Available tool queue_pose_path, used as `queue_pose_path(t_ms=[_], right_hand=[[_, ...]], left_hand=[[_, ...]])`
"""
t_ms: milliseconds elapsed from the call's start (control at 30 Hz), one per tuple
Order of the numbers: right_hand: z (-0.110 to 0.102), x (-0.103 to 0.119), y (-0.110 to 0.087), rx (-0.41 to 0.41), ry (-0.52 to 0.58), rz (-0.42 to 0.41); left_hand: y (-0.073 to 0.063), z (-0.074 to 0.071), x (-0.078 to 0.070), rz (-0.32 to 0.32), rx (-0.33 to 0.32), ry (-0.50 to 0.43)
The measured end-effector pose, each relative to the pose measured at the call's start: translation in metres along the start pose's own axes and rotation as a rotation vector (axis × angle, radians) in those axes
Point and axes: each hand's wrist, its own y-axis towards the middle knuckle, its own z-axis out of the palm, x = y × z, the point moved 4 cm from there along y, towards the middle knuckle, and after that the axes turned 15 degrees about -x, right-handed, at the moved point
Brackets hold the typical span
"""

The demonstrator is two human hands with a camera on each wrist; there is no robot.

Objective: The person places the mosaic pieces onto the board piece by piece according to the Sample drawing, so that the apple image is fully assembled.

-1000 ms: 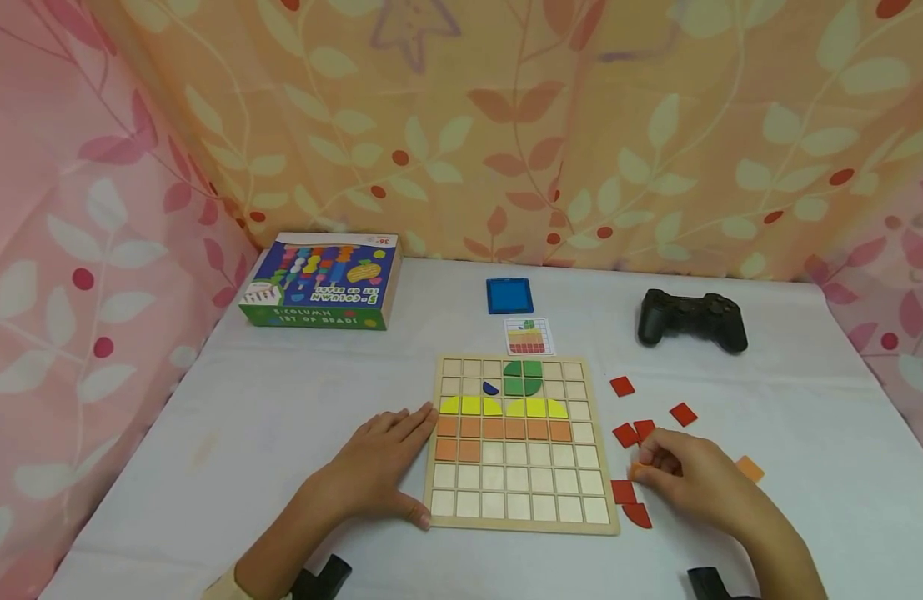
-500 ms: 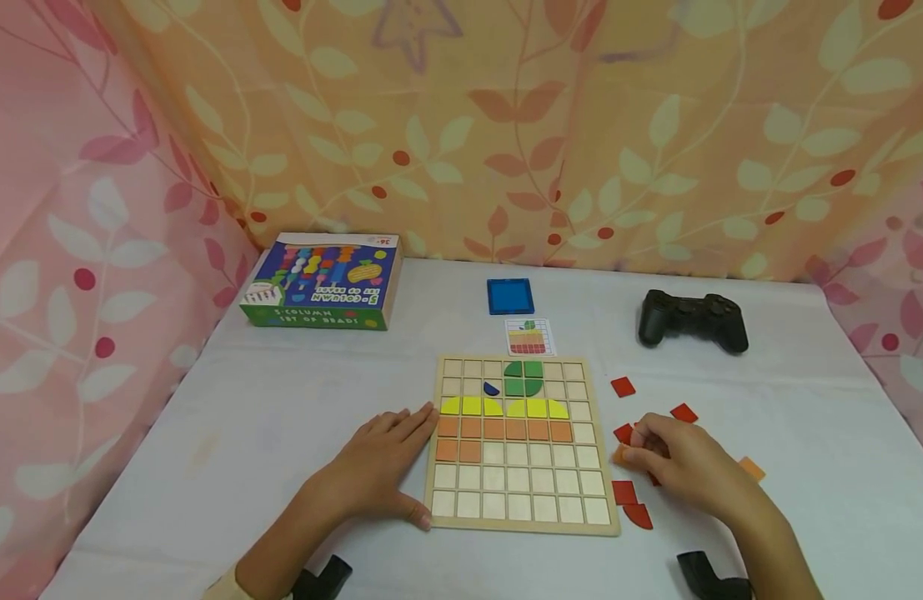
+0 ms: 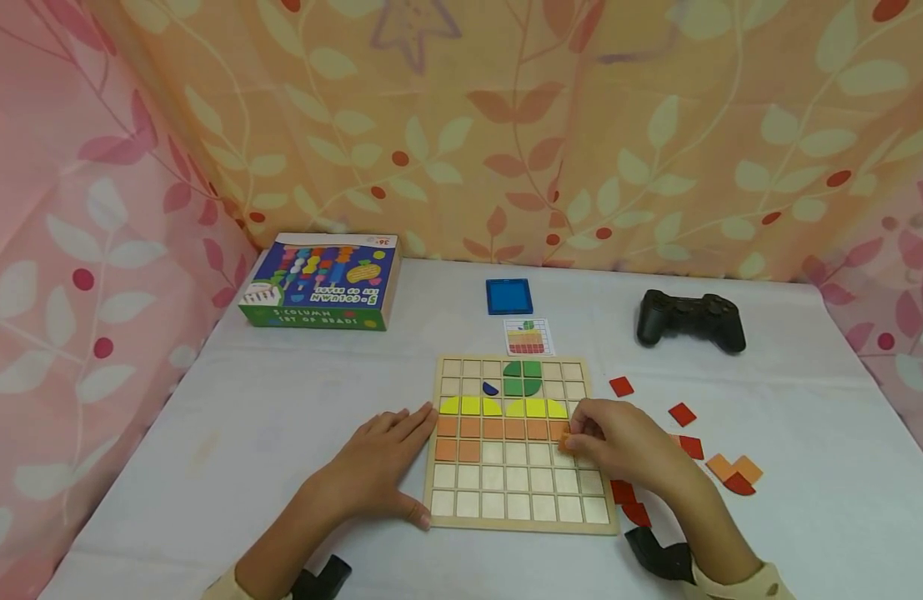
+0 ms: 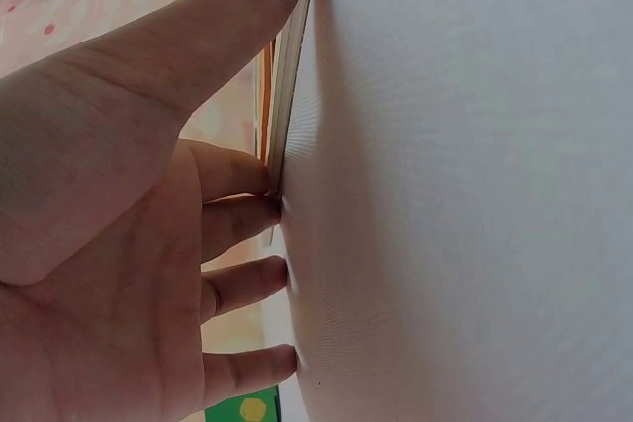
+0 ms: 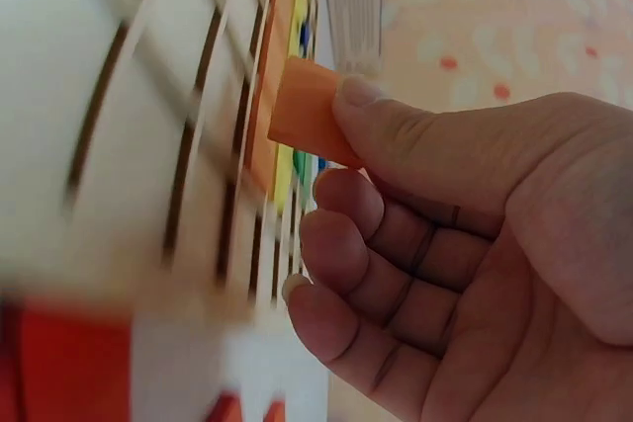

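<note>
If the board (image 3: 517, 478) slips from the spread left hand (image 3: 380, 461) at its nine o'clock, the orange tile (image 5: 309, 114) pinched by the right hand (image 3: 624, 440) near three o'clock could land askew.

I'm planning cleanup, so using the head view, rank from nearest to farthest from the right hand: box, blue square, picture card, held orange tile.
1. Orange tile: pinched in the right hand.
2. Picture card: just beyond the board.
3. Blue square: behind the card.
4. Box: far back left.

Orange leaf-print backdrop (image 3: 461, 150), faint purple star outline (image 3: 414, 33), pink leaf-print fabric (image 3: 48, 292) either side, white-covered table (image 3: 258, 400)
</note>
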Motion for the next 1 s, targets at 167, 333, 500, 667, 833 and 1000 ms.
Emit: queue_pose_path(t_ms=[167,333,500,667,833,1000], right_hand=[[0.016,0.025,0.014,-0.019,-0.002,-0.061],[0.036,0.049,0.026,-0.027,0.011,-0.107],[0.060,0.061,0.029,-0.027,-0.040,-0.168],[0.073,0.066,0.022,0.001,-0.060,-0.219],[0.073,0.069,0.016,0.037,-0.055,-0.235],[0.068,0.067,0.007,0.063,-0.075,-0.247]], left_hand=[[0.000,0.001,0.001,-0.002,0.001,0.007],[0.000,0.000,0.001,-0.005,0.000,0.003],[0.000,-0.001,0.000,0.002,0.004,-0.012],[0.001,-0.001,0.000,0.006,0.010,-0.016],[0.000,0.001,0.002,0.007,0.006,-0.006],[0.000,0.003,0.003,0.010,0.001,-0.010]])
